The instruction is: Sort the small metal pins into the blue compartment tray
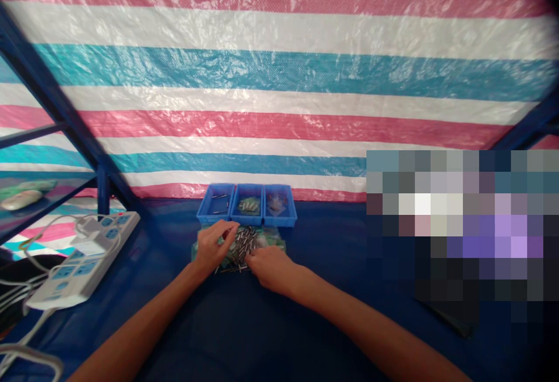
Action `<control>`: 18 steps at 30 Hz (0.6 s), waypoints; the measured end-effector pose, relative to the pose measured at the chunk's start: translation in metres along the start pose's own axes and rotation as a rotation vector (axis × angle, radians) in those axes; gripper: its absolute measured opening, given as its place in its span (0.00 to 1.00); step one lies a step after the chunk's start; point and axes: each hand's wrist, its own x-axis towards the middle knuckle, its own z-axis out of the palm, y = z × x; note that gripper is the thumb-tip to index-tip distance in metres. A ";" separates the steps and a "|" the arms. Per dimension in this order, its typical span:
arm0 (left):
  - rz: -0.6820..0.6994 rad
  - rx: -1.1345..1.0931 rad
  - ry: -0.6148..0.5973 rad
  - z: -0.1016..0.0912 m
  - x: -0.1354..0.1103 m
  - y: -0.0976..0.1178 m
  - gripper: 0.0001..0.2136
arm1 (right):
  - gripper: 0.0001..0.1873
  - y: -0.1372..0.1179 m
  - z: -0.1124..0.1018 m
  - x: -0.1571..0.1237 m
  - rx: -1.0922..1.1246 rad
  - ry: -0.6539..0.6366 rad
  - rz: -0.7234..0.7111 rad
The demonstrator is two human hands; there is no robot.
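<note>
A heap of several small metal pins (245,241) lies on greenish plastic bags (274,243) on the dark blue table. My left hand (213,244) rests on the heap's left side, fingers curled and pinched over some pins. My right hand (269,268) sits at the heap's near right edge, fingers bent down onto the pins. Behind the heap stand three blue bins in a row: the left bin (215,202) holds a few pins, the middle bin (248,204) holds greenish bags, the right bin (279,204) holds clear bags.
A white power strip (82,261) with plugs and white cables lies at the left on the table (244,324). A blue metal shelf frame (65,114) stands at the left. A striped tarp (279,79) hangs behind. A blurred-out area covers the right.
</note>
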 end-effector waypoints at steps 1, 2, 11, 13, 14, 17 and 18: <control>0.000 0.007 -0.003 0.000 0.000 0.000 0.06 | 0.10 0.000 0.000 0.000 -0.002 0.000 -0.001; 0.000 0.014 -0.005 -0.001 0.001 0.001 0.06 | 0.10 0.000 0.001 0.001 -0.003 0.000 0.001; -0.011 0.030 -0.017 -0.001 0.000 0.002 0.07 | 0.11 -0.004 -0.002 0.002 -0.008 0.001 0.051; -0.002 0.032 -0.021 -0.001 0.000 0.002 0.07 | 0.11 -0.006 -0.004 0.001 -0.014 0.006 0.065; 0.002 0.033 -0.022 -0.001 0.000 0.002 0.07 | 0.12 -0.006 -0.005 0.000 -0.018 0.008 0.066; 0.002 0.033 -0.022 0.000 0.000 0.001 0.07 | 0.11 -0.006 -0.010 -0.003 -0.024 0.018 0.072; -0.006 0.028 -0.022 0.000 0.000 0.001 0.07 | 0.11 -0.006 -0.012 -0.004 -0.022 0.024 0.085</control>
